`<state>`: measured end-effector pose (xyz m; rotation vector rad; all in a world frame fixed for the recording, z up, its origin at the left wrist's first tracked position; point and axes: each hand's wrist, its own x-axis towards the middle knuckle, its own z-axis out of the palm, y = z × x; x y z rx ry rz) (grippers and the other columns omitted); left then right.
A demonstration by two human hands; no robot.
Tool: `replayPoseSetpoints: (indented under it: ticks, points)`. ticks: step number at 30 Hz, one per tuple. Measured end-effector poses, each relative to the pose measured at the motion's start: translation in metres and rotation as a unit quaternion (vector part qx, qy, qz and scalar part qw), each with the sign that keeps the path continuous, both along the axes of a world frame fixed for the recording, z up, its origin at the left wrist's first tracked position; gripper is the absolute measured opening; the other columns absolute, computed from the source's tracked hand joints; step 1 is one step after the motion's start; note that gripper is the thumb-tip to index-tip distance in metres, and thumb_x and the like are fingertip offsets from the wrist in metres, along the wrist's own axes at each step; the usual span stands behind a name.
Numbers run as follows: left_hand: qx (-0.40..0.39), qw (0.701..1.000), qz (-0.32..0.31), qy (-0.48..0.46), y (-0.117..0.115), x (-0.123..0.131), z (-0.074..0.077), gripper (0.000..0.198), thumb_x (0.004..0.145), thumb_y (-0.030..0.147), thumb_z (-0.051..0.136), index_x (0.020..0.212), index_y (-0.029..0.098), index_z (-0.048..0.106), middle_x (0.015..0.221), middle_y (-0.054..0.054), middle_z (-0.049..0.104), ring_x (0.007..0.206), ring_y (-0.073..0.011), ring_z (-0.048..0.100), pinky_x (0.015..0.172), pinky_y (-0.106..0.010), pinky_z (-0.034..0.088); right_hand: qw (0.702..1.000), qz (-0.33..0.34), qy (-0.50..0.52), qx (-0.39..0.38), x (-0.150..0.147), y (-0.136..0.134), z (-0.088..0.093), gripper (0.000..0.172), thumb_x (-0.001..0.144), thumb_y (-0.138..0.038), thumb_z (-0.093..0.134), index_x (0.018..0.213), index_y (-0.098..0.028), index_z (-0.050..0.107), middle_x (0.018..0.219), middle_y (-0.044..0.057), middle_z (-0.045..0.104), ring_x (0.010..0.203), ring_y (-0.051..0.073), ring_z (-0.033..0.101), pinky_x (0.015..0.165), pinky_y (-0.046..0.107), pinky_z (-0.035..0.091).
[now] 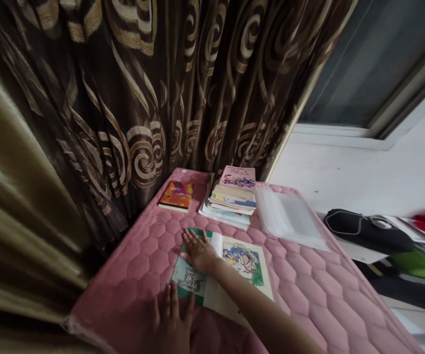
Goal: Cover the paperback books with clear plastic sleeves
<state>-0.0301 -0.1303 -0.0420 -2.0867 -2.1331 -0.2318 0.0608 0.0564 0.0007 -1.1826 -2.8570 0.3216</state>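
Note:
An open book (247,263) lies on the pink quilted surface, its right-hand page showing a colourful illustration. Its left side is a green cover flap (197,290) with a QR code. My right hand (199,253) is pressed flat on the upper part of that flap, fingers stretched, the forearm crossing over the book. My left hand (173,317) is at the flap's lower left edge, fingers spread and holding nothing; one fingertip touches or nearly touches the flap, I cannot tell which. The forearm hides part of the right-hand page.
Behind the book stands a stack of books (230,201) with a pink cover on top. An orange and purple book (177,195) lies to its left, clear plastic sheets (291,216) to its right. Patterned brown curtains (197,98) hang behind. A black case (367,231) and other items lie at far right.

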Motion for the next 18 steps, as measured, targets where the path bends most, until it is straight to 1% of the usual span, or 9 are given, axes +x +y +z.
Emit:
replayPoseSetpoints:
  ticks: [3,5,6,8,10,11,13,15,18]
  points:
    - [0.005,1.0,-0.014,-0.01,0.0,-0.004,0.005,0.053,0.073,0.033,0.061,0.126,0.033,0.057,0.133,-0.012,0.055,0.126,-0.0358,0.044,0.103,-0.057,0.025,0.997,0.058,0.036,-0.024,0.009,-0.035,-0.001,0.066,0.095,-0.054,0.018,0.149,-0.016,0.019,0.154,0.009,0.013,0.143,0.024,0.014,0.115,0.052,0.008]
    - [-0.007,0.999,-0.022,-0.031,0.008,-0.01,0.018,0.04,0.08,0.034,0.054,0.119,0.032,0.062,0.127,-0.011,0.059,0.117,-0.0323,0.052,0.099,-0.052,0.032,0.995,0.066,0.069,-0.042,0.014,-0.053,0.002,0.064,0.095,-0.052,0.014,0.148,-0.015,0.023,0.153,0.01,0.018,0.142,0.023,0.017,0.116,0.048,0.01]
    - [-0.015,0.999,-0.016,-0.043,0.018,-0.014,0.027,0.035,0.084,0.031,0.048,0.114,0.03,0.065,0.124,-0.01,0.061,0.11,-0.0294,0.057,0.096,-0.05,0.035,0.994,0.05,0.084,-0.047,0.015,-0.057,0.004,0.065,0.096,-0.052,0.012,0.146,-0.013,0.027,0.153,0.011,0.022,0.142,0.022,0.019,0.116,0.046,0.012]
    - [-0.038,0.997,-0.035,-0.053,0.048,-0.023,0.046,0.04,0.091,0.022,0.032,0.119,0.026,0.061,0.123,-0.009,0.062,0.102,-0.0241,0.06,0.093,-0.046,0.037,0.993,-0.017,0.105,-0.05,0.013,-0.055,0.011,0.069,0.096,-0.051,0.01,0.143,-0.006,0.033,0.15,0.015,0.028,0.14,0.023,0.023,0.115,0.04,0.018]
    - [-0.048,0.996,-0.047,-0.055,0.089,-0.032,0.062,0.045,0.089,0.013,0.029,0.121,0.022,0.06,0.13,-0.009,0.057,0.108,-0.0242,0.058,0.095,-0.046,0.036,0.988,-0.101,0.115,-0.039,0.007,-0.043,0.019,0.072,0.096,-0.05,0.009,0.142,-0.001,0.034,0.148,0.019,0.033,0.138,0.025,0.028,0.112,0.038,0.026]
    - [-0.055,0.994,-0.071,-0.058,0.112,-0.036,0.066,0.047,0.088,0.011,0.03,0.123,0.023,0.058,0.136,-0.008,0.053,0.114,-0.0244,0.054,0.097,-0.046,0.035,0.984,-0.137,0.113,-0.029,0.003,-0.035,0.022,0.073,0.095,-0.051,0.009,0.142,0.0,0.033,0.147,0.019,0.034,0.137,0.027,0.031,0.11,0.04,0.029]
    - [-0.081,0.987,-0.127,-0.063,0.153,-0.043,0.065,0.047,0.086,0.013,0.037,0.126,0.029,0.056,0.14,-0.003,0.049,0.123,-0.0258,0.046,0.099,-0.047,0.033,0.977,-0.185,0.101,-0.016,-0.007,-0.018,0.024,0.071,0.095,-0.052,0.01,0.145,-0.005,0.029,0.147,0.018,0.035,0.134,0.031,0.033,0.106,0.046,0.031]
    - [-0.1,0.981,-0.151,-0.068,0.183,-0.047,0.056,0.045,0.088,0.019,0.04,0.128,0.034,0.053,0.14,-0.001,0.049,0.13,-0.0278,0.038,0.103,-0.052,0.025,0.975,-0.204,0.082,-0.019,-0.015,-0.006,0.022,0.068,0.095,-0.052,0.012,0.147,-0.01,0.025,0.148,0.016,0.034,0.135,0.033,0.031,0.105,0.052,0.027]
    - [-0.092,0.981,-0.158,-0.063,0.198,-0.052,0.04,0.046,0.088,0.021,0.039,0.131,0.034,0.049,0.139,-0.001,0.051,0.133,-0.028,0.034,0.107,-0.055,0.016,0.974,-0.218,0.062,-0.029,-0.019,0.002,0.011,0.069,0.094,-0.053,0.012,0.148,-0.01,0.021,0.149,0.017,0.031,0.14,0.031,0.02,0.109,0.057,0.014]
